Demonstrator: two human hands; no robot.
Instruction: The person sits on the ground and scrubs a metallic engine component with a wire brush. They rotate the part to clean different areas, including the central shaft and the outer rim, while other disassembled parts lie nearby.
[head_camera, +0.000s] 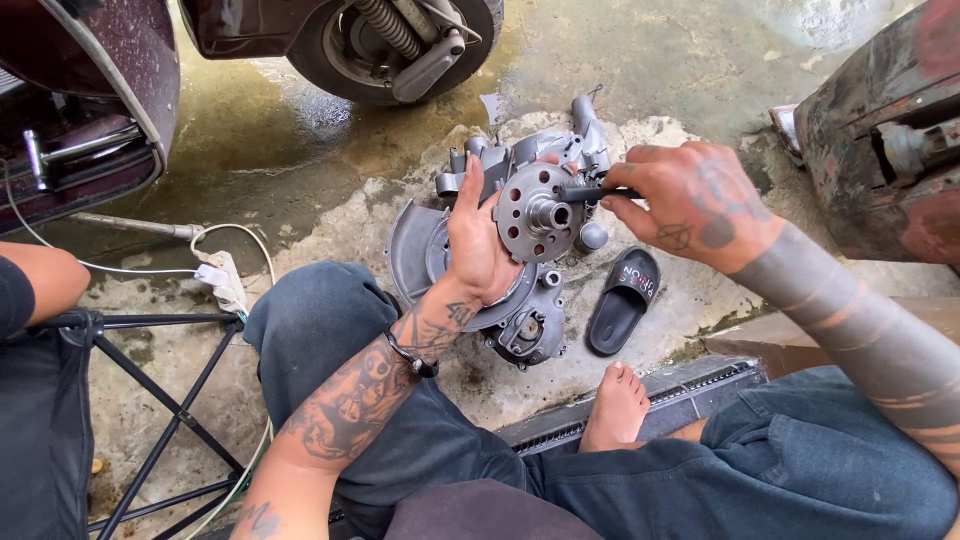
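Grey metal scooter engine case (500, 250) stands on the wet concrete floor (300, 150), under our hands.
Our left hand (478, 248) lies flat, fingers released, against the round hub (540, 212); our right hand (690, 205) has its fingers clenched around a dark tool handle (590, 192), tip at the hub's rim. A black sandal (622, 300) lies below the right fingers.

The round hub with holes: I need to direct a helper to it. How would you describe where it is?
Find the grey engine casing on the wet concrete. The hub is the disc on top, between the left hand and right hand, ringed with holes.
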